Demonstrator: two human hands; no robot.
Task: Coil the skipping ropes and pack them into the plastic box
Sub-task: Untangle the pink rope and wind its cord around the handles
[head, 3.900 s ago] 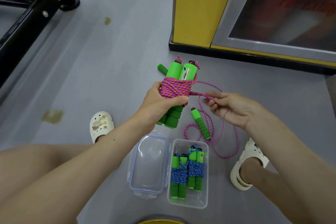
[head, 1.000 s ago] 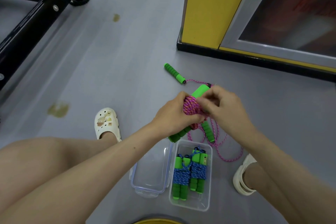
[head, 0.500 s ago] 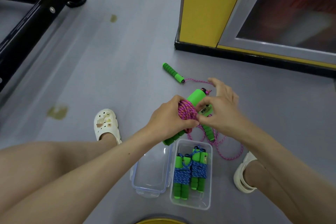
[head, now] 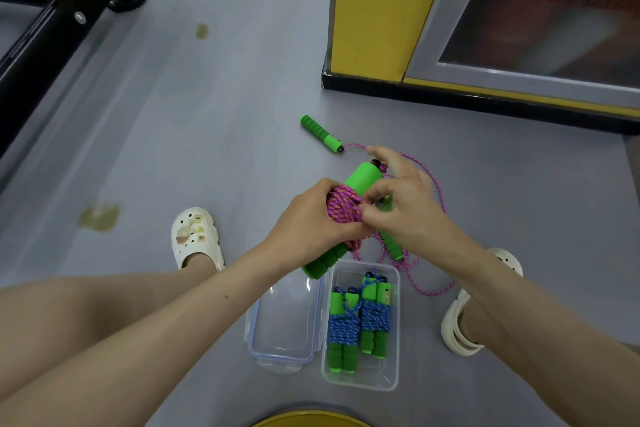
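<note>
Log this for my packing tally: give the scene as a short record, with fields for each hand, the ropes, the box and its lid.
left grip: curled round the pink rope bundle, held above the floor
right grip: pinching the cord at the bundle
plastic box: open, on the floor
blue rope bundles: two, coiled, inside the box
lid: lying beside the box
loose pink rope: uncoiled on the floor, one green handle lying apart

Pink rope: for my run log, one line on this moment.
left hand holds pink bundle | right hand pinches it | box has two blue bundles | second pink rope on floor
</note>
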